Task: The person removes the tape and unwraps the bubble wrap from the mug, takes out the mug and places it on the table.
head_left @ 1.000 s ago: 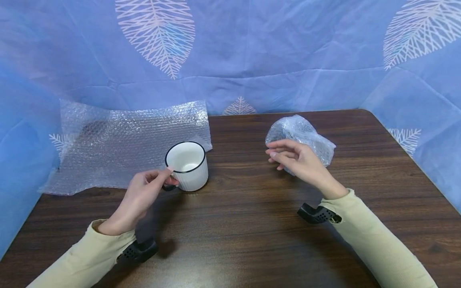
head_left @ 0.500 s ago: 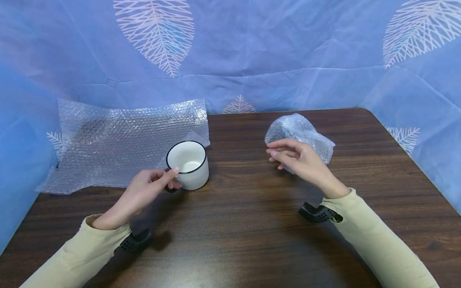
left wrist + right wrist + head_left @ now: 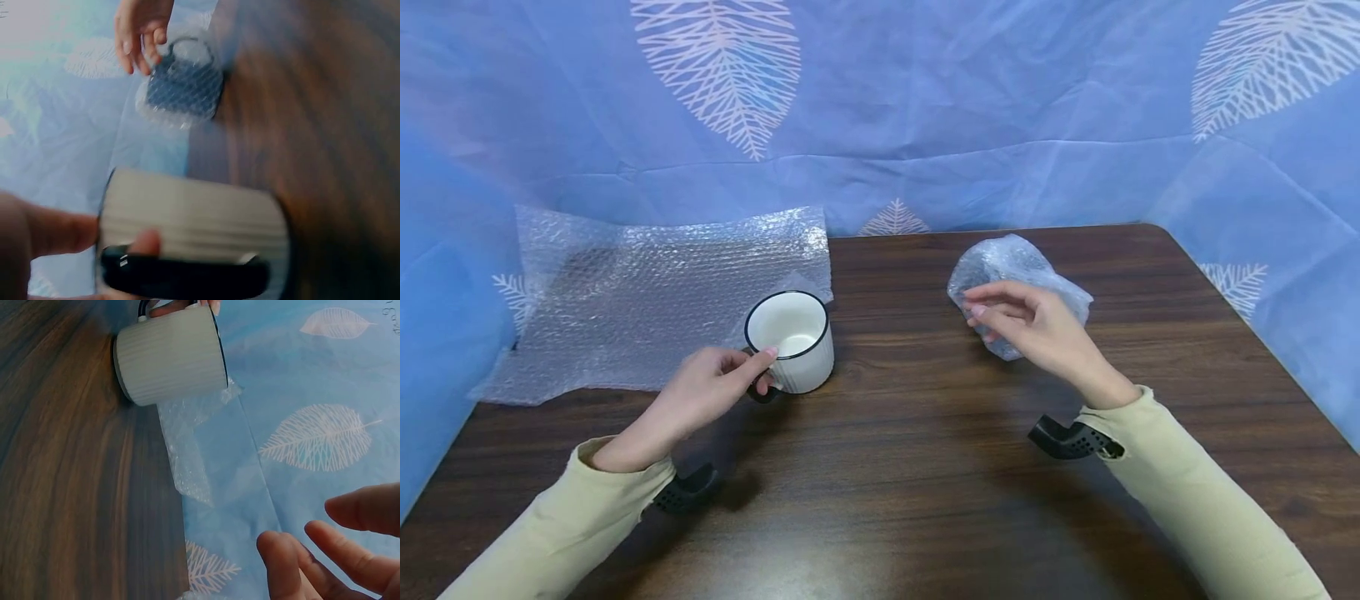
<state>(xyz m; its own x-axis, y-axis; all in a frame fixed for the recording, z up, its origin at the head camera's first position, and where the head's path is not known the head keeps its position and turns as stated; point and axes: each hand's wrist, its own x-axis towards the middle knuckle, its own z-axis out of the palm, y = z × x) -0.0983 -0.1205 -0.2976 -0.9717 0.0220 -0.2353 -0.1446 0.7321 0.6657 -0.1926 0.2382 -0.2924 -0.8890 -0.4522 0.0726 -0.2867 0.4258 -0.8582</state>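
Note:
A white ribbed mug [image 3: 806,368] with a dark rim stands upright on the table, left of centre. My left hand [image 3: 703,387] holds it by its black handle [image 3: 187,278], thumb near the rim; in the left wrist view a fingertip shows at the handle. To the right lies a bubble-wrapped bundle [image 3: 1000,257]; through the wrap in the left wrist view it looks dark bluish, with a loop at one end. My right hand [image 3: 1037,329] is in front of the bundle, fingers loosely bent, holding nothing. Whether it touches the wrap cannot be told.
A flat sheet of bubble wrap [image 3: 647,308] lies behind the mug at the left, its far edge raised against the blue cloth backdrop [image 3: 970,92]. The dark wooden table [image 3: 895,467] has its far edge at that cloth.
The left hand keeps hold of the mug's handle, its wrist slightly lower. The right hand has shifted a little to the right over the bundle. The mug stays about where it was.

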